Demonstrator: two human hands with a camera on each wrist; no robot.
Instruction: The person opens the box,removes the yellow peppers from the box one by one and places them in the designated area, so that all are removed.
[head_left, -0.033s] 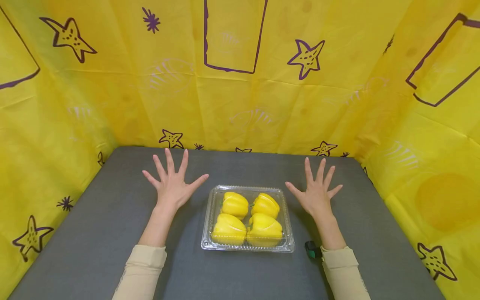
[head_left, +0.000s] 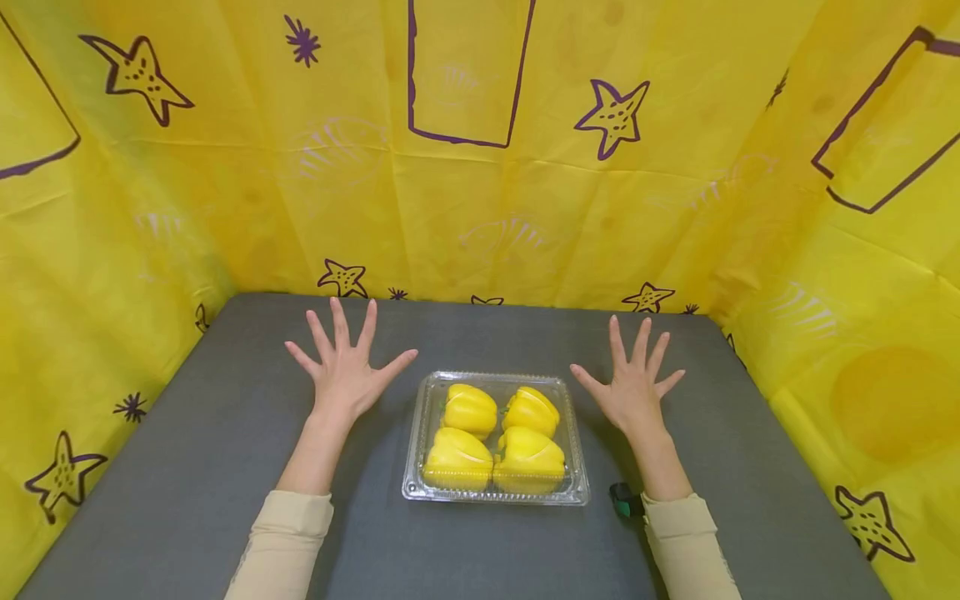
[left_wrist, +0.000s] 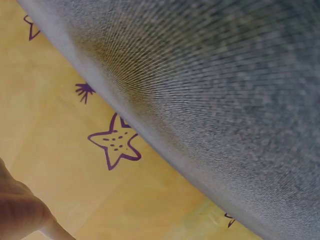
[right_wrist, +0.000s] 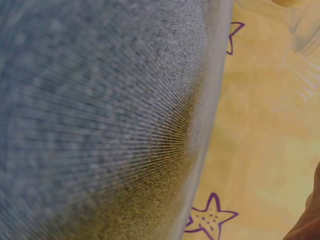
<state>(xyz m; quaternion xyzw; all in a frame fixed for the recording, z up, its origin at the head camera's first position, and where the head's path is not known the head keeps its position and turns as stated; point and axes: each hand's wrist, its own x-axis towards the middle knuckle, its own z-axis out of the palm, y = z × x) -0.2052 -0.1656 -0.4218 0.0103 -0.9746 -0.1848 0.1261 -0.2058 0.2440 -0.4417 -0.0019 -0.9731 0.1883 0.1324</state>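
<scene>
A clear plastic clamshell box point(head_left: 412, 433) with a ridged rim sits on the grey table, several yellow bell peppers point(head_left: 530, 460) inside it under the see-through lid. To its left, my left hand point(head_left: 343, 375) is held with all fingers spread wide and nothing in it. On the other side my right hand point(head_left: 633, 392) is spread the same way, thumb pointing toward the box. Neither hand touches the box. Part of my left hand point(left_wrist: 22, 215) shows in the left wrist view's lower corner. The box's corner point(right_wrist: 305, 37) appears at the top of the right wrist view.
The grey table point(head_left: 480, 554) is enclosed by yellow cloth point(head_left: 480, 217) printed with purple starfish, on the far side and both flanks. A black and green strap point(head_left: 625, 500) is by the right cuff. Beige sleeves point(head_left: 288, 533) cover the forearms.
</scene>
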